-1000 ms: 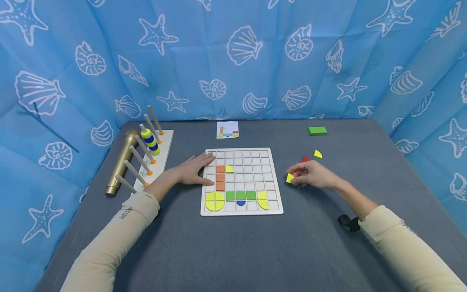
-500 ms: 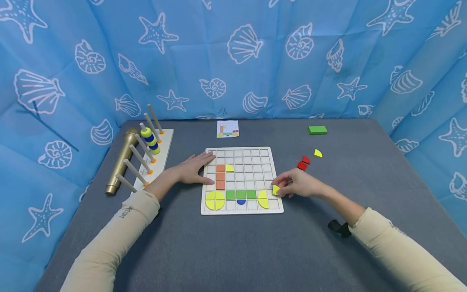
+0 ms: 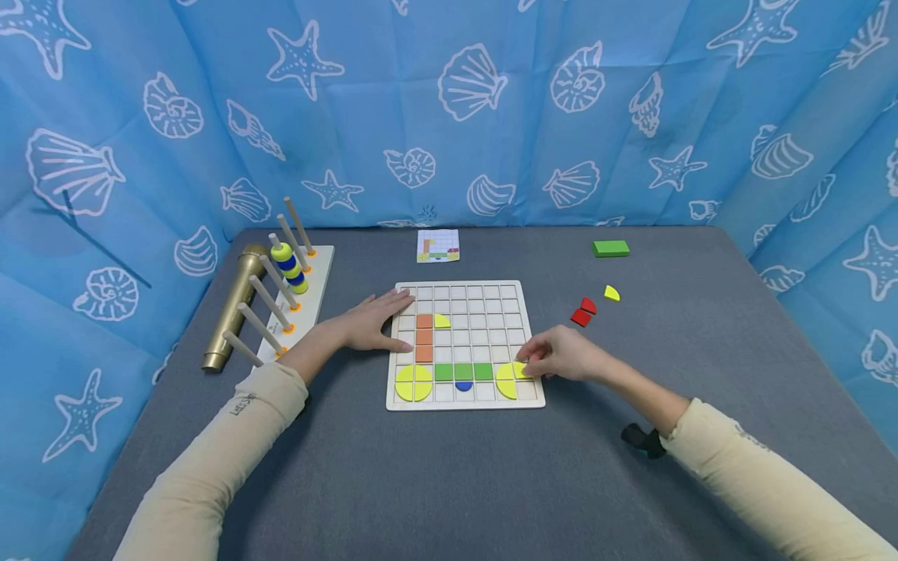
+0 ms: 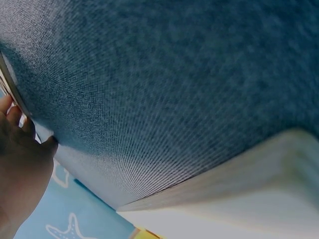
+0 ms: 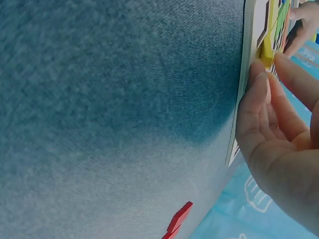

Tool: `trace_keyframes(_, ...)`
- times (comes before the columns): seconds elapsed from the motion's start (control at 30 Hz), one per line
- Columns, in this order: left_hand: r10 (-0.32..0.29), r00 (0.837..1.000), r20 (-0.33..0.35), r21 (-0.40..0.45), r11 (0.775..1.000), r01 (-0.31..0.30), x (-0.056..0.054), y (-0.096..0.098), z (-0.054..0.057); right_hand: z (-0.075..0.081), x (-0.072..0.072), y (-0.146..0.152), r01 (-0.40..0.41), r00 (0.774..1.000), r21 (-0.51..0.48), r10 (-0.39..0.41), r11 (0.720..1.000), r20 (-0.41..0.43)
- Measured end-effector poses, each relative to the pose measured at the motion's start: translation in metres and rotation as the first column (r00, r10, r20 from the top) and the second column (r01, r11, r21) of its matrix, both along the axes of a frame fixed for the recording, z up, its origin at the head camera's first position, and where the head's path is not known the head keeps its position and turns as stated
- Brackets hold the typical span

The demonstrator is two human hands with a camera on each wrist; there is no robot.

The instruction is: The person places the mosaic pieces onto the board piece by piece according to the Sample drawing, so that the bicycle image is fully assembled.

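Note:
A white square grid board [image 3: 459, 406] lies on the table. My left hand [image 3: 368, 323] rests on its left edge with fingers spread. My right hand [image 3: 564, 354] pinches a yellow quarter-circle tile [image 3: 521, 371] over the board's lower right, beside two yellow quarters [image 3: 505, 382] that form a half circle. In the right wrist view, thumb and fingertips meet at the yellow tile [image 5: 267, 56]. Also on the board are orange squares [image 3: 424, 336], green squares [image 3: 463, 372], a blue half circle [image 3: 464, 386], a full yellow circle [image 3: 414, 383] and a single yellow quarter [image 3: 441, 321].
Right of the board lie two red tiles [image 3: 581, 317], a yellow quarter [image 3: 612, 293] and a green block [image 3: 611, 248]. A pattern card [image 3: 438, 245] lies behind the board. At the left stand a peg rack [image 3: 319, 273] with rings and a brass-coloured tube [image 3: 231, 315].
My right hand has carried the yellow quarter tile leftward from the table onto the board's lower right, uncovering the red tiles. My left hand has stayed on the board's edge.

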State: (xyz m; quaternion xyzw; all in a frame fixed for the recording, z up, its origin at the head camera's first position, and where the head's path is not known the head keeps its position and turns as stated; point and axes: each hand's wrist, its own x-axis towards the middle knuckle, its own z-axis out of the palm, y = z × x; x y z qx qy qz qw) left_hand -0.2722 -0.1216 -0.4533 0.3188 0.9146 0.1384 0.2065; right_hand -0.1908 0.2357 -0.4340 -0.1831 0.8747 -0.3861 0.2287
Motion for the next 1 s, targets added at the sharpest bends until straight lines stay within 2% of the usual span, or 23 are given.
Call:
trace_keyframes(0.1, -0.001, 1.000, -0.001, 0.006, 1.000, 0.001, 0.000, 0.000, -0.001, 0.000, 0.001, -0.001, -0.005, 1.000, 0.010, 0.005, 1.000, -0.028)
trace_keyframes(0.2, 0.000, 1.000, -0.004, 0.009, 1.000, 0.000, -0.001, 0.000, -0.002, 0.002, 0.001, -0.001, 0.011, 1.000, 0.015, -0.011, 1.000, -0.019)
trace_keyframes(0.5, 0.003, 1.000, -0.006, 0.007, 1.000, -0.003, -0.002, -0.002, -0.003, 0.003, -0.003, 0.005, 0.054, 0.990, -0.063, -0.045, 0.997, 0.132)
trace_keyframes(0.77, 0.003, 1.000, 0.000, 0.014, 1.000, -0.003, -0.001, -0.002, -0.003, 0.004, -0.014, 0.033, 0.130, 0.959, -0.126, -0.092, 0.984, 0.269)
trace_keyframes(1.0, -0.007, 1.000, 0.005, 0.020, 1.000, 0.007, -0.002, -0.003, -0.003, 0.005, -0.025, 0.066, 0.286, 0.916, -0.193, -0.209, 0.938, 0.342)
